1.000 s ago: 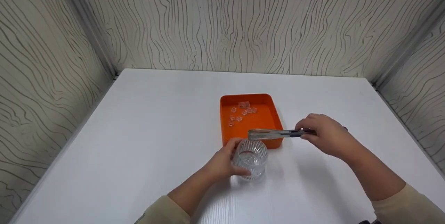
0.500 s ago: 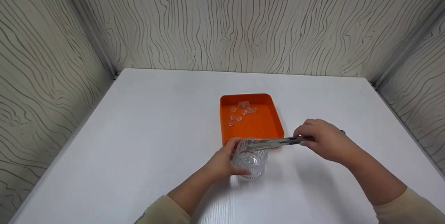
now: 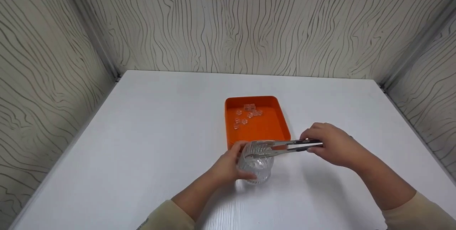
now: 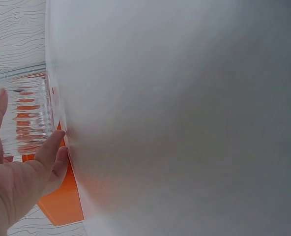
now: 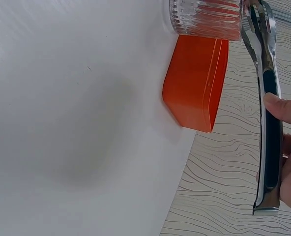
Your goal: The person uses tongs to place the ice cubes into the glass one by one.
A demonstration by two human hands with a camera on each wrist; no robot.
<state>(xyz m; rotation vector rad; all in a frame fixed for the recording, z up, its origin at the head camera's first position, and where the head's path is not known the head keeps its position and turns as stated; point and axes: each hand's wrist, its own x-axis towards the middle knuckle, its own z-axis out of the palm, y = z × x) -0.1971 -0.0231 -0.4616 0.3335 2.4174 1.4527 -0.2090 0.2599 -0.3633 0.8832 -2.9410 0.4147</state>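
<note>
In the head view the left hand [image 3: 225, 167] is wrapped around the side of a ribbed clear glass [image 3: 258, 173], which stands on the table. The right hand [image 3: 331, 145] grips metal tongs [image 3: 281, 143] with dark handles; their two arms are spread, and the tips are at the glass's mouth. Behind the glass lies an orange tray [image 3: 262, 126] with several small clear cubes [image 3: 249, 107] towards its back and left. The right wrist view shows the tongs [image 5: 270, 142] held between thumb and fingers beside the glass [image 5: 207, 18]. Whether a cube is inside the glass cannot be told.
The white table [image 3: 160, 133] extends around the tray and both arms. Patterned panels [image 3: 228, 23] enclose it at the back and sides, with grey metal posts [image 3: 89, 26] at the corners.
The tongs have lowered from above the glass to its mouth, and their arms have spread apart. The left hand and the glass have hardly moved.
</note>
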